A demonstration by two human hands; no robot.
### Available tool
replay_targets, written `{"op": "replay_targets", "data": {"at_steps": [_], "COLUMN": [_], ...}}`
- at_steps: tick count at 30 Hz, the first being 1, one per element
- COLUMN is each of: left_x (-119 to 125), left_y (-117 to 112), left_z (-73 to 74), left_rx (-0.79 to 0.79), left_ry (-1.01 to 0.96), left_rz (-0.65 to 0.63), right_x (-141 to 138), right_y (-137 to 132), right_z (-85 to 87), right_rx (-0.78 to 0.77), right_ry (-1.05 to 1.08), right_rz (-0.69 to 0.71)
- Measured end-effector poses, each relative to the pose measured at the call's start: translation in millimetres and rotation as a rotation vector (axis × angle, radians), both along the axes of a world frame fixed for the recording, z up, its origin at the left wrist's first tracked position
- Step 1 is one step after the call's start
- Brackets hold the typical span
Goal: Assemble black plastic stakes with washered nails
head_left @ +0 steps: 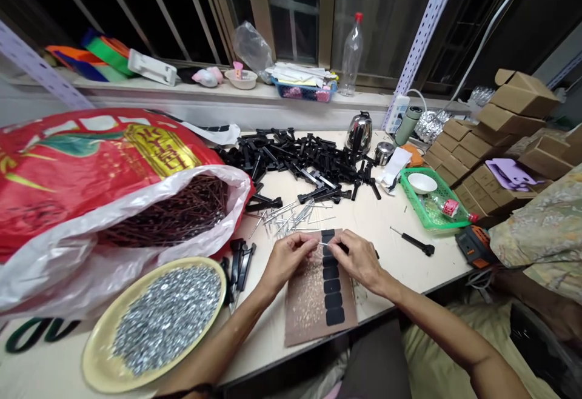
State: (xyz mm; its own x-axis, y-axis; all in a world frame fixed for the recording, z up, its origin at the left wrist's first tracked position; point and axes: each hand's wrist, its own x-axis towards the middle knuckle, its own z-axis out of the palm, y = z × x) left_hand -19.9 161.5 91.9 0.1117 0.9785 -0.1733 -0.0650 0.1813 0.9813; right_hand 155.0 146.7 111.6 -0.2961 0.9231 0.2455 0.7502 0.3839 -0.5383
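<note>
My left hand [287,259] and my right hand [357,258] meet above a brown card [309,305] that carries a column of black pads [332,284]. Both hands are closed in pinches. The left pinches a thin metal pin [321,243]; the right holds a small black plastic part [342,247] at the pin's other end. Loose metal pins [291,217] lie scattered just beyond my hands. A large heap of black plastic parts [300,159] covers the table's middle. A few more black parts [239,265] lie left of my left hand.
A yellow plate of small silver pieces [159,320] sits near left. A red bag lined with clear plastic [100,174] holds thin dark rods. A screwdriver [413,241], green basket [431,202], kettle [359,131] and cardboard boxes [473,150] stand at right. The windowsill holds a bottle [352,53].
</note>
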Motion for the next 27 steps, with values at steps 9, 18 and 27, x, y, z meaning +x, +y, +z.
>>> {"op": "replay_targets", "data": {"at_steps": [9, 18, 27], "left_x": [2, 1, -8], "left_y": [-6, -3, 2], "left_z": [2.3, -8.8, -8.4], "left_rx": [0.084, -0.017, -0.080], "left_ry": [-0.008, -0.081, -0.047], "left_rz": [0.055, 0.100, -0.068], "right_x": [-7, -16, -5], "right_y": [-4, -7, -6], "right_z": [-7.3, -8.3, -10.6], "right_rx": [0.144, 0.475, 0.494], "right_ry": [-0.023, -0.321, -0.344], "right_rz": [-0.032, -0.017, 0.086]}}
